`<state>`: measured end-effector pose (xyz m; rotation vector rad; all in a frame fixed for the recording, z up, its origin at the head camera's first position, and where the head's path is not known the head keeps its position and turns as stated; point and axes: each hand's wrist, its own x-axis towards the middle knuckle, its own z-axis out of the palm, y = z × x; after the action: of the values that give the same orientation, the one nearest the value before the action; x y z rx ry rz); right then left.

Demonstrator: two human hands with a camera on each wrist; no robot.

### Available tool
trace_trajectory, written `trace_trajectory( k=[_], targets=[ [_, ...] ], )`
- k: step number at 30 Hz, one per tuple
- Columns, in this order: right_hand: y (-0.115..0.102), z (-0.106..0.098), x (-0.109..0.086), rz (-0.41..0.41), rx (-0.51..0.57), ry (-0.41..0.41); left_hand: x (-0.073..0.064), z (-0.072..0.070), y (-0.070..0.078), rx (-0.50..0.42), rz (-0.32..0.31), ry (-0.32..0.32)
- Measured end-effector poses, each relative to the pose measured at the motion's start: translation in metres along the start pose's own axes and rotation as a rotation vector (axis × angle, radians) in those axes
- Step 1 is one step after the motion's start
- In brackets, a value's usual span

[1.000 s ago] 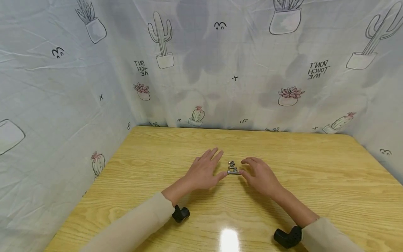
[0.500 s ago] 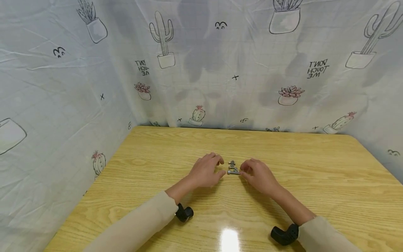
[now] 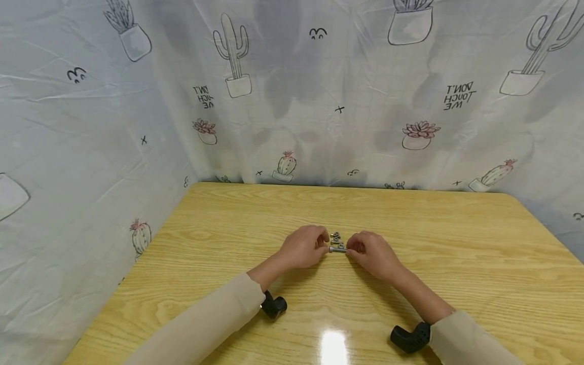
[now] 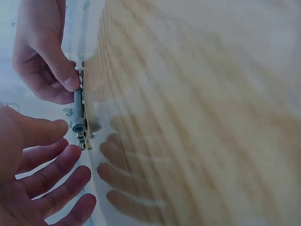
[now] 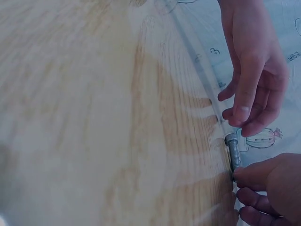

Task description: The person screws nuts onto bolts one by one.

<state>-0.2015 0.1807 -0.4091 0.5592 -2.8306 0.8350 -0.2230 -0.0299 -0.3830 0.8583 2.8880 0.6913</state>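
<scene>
A long silver socket-head bolt (image 3: 337,249) lies crosswise on the wooden table, its head to the left. Behind it are shorter bolts (image 3: 336,243) and small nuts (image 3: 341,246), in rows. My left hand (image 3: 304,247) is beside the bolt's head, fingers bent and apart; the left wrist view shows the thumb short of the bolt (image 4: 79,108). At the threaded end, my right hand (image 3: 371,253) touches the bolt with its thumb, fingers loosely curled. In the right wrist view the thumb covers the tip of the bolt (image 5: 233,153); no clear pinch shows.
The wooden table (image 3: 255,208) stretches around the hands, with a bright light reflection near its front. A cactus-print cloth (image 3: 292,101) hangs behind it and at both sides. Black wrist devices (image 3: 410,338) sit at the sleeve cuffs.
My left hand's fingers have gone from spread and straight to bent, drawing closer to the thumb. The right fingers have curled a little toward their thumb. The bolts and nuts look unmoved.
</scene>
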Motion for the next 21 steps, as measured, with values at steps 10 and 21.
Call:
trace_trajectory(
  k=[10,21],
  targets=[
    [0.0,0.0,0.002,0.007,0.029,-0.008,0.01,0.001,0.001,0.025,0.006,-0.042],
    [0.001,-0.003,0.003,0.018,0.044,0.038,0.019,0.0,0.004,0.065,-0.021,-0.083]
  ],
)
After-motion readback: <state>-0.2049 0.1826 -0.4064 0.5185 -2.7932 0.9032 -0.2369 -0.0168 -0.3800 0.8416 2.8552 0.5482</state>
